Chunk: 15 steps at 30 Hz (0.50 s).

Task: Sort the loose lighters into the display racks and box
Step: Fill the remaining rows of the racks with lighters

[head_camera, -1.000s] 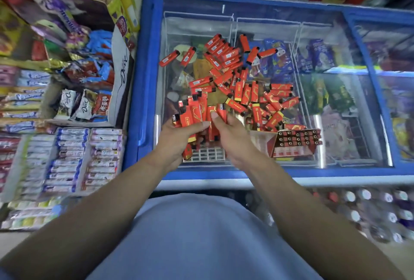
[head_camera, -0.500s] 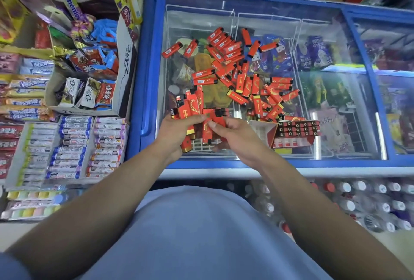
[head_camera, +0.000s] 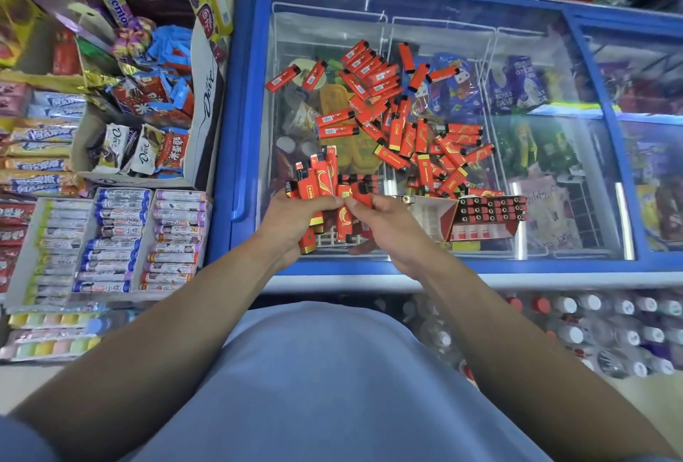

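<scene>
Dozens of red lighters [head_camera: 397, 118] are seen lying loose and unsorted on the glass lid of a blue chest freezer [head_camera: 244, 99], which serves as the desk; they are spread from the far left of the lid toward its middle, many overlapping. One display rack [head_camera: 489, 208] at the near edge of the lid, right of the hands, is shown filled with rows of lighters standing with their black tops up. Beside it an opened red box [head_camera: 438, 216] is seen, tilted, with a pale interior that appears largely unfilled. A bundle of lighters [head_camera: 321, 184] is held in the curled grip of the left hand [head_camera: 292, 225], their gold bases pointing down past the palm. A single lighter [head_camera: 345, 219] at the bundle's edge is pinched between thumb and forefinger of the right hand [head_camera: 391, 228].

The task is judged to be at an early to middle stage: one rack looks complete, while most of the lighters are not yet placed.

A white grid-like object below the hands is largely covered by them, so it cannot be told whether it is a second rack or how full it is. The exact count in the bundle is hidden by the fingers. Printing on the lighters is too small to read, and the goods under the glass are blurred by reflections.
</scene>
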Each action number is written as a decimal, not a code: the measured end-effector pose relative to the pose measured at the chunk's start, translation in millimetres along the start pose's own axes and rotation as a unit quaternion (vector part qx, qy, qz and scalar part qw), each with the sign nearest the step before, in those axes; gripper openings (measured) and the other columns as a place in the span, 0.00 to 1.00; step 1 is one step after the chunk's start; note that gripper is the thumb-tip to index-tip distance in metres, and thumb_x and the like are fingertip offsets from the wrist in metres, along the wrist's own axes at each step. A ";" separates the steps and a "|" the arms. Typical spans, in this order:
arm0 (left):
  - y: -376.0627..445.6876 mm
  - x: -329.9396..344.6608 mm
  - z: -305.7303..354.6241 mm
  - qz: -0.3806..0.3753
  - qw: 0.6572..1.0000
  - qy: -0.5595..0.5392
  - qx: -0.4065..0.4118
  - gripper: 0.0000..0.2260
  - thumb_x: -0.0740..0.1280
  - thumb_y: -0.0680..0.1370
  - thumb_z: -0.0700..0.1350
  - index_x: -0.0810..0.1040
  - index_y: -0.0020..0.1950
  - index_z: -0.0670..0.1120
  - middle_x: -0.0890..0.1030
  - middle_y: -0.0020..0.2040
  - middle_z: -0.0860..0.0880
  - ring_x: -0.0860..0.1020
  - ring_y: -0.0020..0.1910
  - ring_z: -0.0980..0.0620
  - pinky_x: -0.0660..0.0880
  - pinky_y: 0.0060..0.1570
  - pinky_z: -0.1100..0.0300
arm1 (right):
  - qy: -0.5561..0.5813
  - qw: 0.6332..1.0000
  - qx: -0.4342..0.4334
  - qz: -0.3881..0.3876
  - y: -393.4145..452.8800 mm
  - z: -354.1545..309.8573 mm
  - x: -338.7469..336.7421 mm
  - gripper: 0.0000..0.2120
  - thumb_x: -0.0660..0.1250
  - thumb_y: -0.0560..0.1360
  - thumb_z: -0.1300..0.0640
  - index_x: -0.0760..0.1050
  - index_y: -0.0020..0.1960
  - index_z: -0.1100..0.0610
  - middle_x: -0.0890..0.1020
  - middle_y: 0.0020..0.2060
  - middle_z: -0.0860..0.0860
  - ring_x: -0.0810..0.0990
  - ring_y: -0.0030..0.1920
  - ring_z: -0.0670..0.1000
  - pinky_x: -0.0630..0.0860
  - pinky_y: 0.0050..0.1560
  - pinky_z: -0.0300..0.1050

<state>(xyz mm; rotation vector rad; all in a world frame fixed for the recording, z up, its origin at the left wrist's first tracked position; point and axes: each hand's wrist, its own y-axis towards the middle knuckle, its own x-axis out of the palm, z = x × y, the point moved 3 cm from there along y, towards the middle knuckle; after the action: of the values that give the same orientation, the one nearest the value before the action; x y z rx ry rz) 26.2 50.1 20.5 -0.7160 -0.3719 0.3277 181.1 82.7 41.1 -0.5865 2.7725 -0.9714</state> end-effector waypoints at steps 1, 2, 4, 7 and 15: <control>0.7 2.7 -0.5 -0.002 1.000 0.010 0.000 0.17 0.81 0.69 0.38 0.82 0.55 0.41 0.88 0.48 0.43 0.86 0.50 0.43 0.81 0.52 0.47 | 0.047 0.999 0.011 0.009 -0.8 2.8 0.5 0.08 0.66 0.83 0.53 0.82 0.55 0.55 0.85 0.54 0.56 0.84 0.53 0.56 0.84 0.39 0.49; 2.1 4.8 -1.7 -0.001 1.000 0.018 0.000 0.20 0.82 0.67 0.39 0.82 0.57 0.41 0.88 0.49 0.43 0.86 0.51 0.44 0.81 0.53 0.47 | 0.095 0.995 0.021 0.018 -2.7 5.6 -0.4 0.08 0.66 0.83 0.53 0.82 0.55 0.55 0.85 0.54 0.57 0.85 0.53 0.58 0.85 0.41 0.51; 5.2 8.1 -3.3 0.009 1.000 0.019 0.001 0.19 0.81 0.68 0.38 0.81 0.57 0.39 0.87 0.48 0.42 0.85 0.49 0.45 0.81 0.48 0.50 | 0.169 0.984 0.033 0.043 -7.7 12.7 -10.4 0.08 0.65 0.83 0.54 0.80 0.56 0.57 0.86 0.47 0.57 0.86 0.44 0.57 0.85 0.39 0.52; 6.0 13.1 -3.4 0.006 1.000 0.026 0.002 0.15 0.79 0.71 0.35 0.81 0.55 0.37 0.87 0.45 0.40 0.84 0.42 0.46 0.81 0.43 0.52 | 0.175 0.976 0.057 0.112 -16.4 32.8 -43.4 0.07 0.64 0.84 0.57 0.78 0.53 0.59 0.82 0.38 0.55 0.81 0.33 0.52 0.78 0.29 0.45; 9.8 23.6 -6.7 0.012 0.997 0.071 0.013 0.12 0.79 0.70 0.34 0.81 0.51 0.37 0.85 0.40 0.41 0.82 0.38 0.45 0.80 0.41 0.53 | 0.180 0.942 0.098 0.266 2.0 69.4 -88.5 0.07 0.66 0.81 0.60 0.80 0.56 0.60 0.81 0.35 0.54 0.73 0.26 0.48 0.69 0.23 0.41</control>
<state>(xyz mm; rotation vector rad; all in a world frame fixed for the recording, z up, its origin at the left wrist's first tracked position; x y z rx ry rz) 48.4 63.0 14.2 -0.7143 -0.2247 0.3016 279.5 80.7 -13.6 0.3966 2.8234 -1.2837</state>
